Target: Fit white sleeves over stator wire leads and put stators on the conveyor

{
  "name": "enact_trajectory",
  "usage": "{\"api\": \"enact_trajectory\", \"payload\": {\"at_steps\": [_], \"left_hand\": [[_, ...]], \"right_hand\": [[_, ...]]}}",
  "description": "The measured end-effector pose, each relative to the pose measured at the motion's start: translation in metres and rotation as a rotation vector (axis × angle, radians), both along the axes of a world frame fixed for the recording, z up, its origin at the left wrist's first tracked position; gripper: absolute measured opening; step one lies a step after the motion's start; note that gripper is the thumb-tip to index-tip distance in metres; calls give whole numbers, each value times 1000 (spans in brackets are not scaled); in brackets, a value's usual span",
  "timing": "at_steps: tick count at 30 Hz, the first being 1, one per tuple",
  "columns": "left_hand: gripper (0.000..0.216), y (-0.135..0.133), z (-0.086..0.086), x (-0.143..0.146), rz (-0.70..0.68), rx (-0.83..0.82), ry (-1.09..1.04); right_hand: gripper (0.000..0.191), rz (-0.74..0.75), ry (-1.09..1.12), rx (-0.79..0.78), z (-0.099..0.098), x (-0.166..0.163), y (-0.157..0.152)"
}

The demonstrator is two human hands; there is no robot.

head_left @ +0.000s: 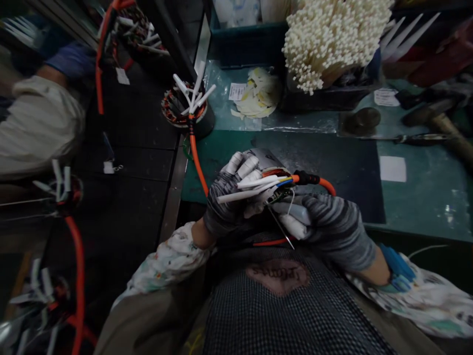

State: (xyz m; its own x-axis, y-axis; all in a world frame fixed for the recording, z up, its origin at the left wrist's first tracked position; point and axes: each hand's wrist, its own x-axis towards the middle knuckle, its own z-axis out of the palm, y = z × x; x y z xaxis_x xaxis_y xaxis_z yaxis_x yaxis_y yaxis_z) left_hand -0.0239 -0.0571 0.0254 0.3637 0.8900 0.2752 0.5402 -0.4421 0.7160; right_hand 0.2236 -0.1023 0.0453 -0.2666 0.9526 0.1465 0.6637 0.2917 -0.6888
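My left hand [231, 197], in a grey striped glove with white fingertips, grips a motor stator [268, 165] with white-sleeved wire leads [254, 188] and an orange cable [318, 181] running off it. My right hand [328, 224], gloved the same way, pinches a thin needle [281, 227] with white thread by the stator's windings. Both hands are close to my body, above a checked apron [295, 305], at the front edge of a green mat [332, 162].
Another stator [186, 108] with white leads and an orange cable stands behind to the left. A big bundle of white sleeves [328, 39], a pile of paper slips [258, 93], a hammer [436, 121] and a tool [406, 139] lie at the back. Another person's sleeve [40, 123] is at far left.
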Motion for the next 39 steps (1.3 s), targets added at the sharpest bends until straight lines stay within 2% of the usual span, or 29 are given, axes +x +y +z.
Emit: {"api": "enact_trajectory", "payload": {"at_steps": [3, 5, 10, 13, 17, 20, 26, 30, 35, 39], "left_hand": [[46, 7, 5, 8, -46, 62, 49], [39, 14, 14, 18, -50, 45, 96], [42, 39, 42, 49, -11, -25, 201], [46, 52, 51, 62, -23, -32, 247], [44, 65, 57, 74, -52, -47, 279], [38, 70, 60, 81, -46, -60, 356], [32, 85, 67, 96, -54, -85, 434], [36, 96, 68, 103, -53, -60, 467], [38, 104, 70, 111, -29, -112, 508], [40, 103, 75, 110, -14, -123, 535]], "right_hand": [[21, 16, -30, 116, 3, 8, 1], [23, -7, -111, 154, 4, 15, 3], [32, -76, -219, 123, 7, 30, 13], [37, -112, -218, 111, 7, 30, 18], [45, -148, -278, 138, 9, 33, 21], [43, -153, -306, 176, 8, 38, 24], [41, -269, -437, 239, -5, 41, 40], [39, -263, -500, 286, -10, 37, 48], [36, -282, -404, 304, -15, 43, 42], [30, -381, 9, 154, -18, 63, 26]]}}
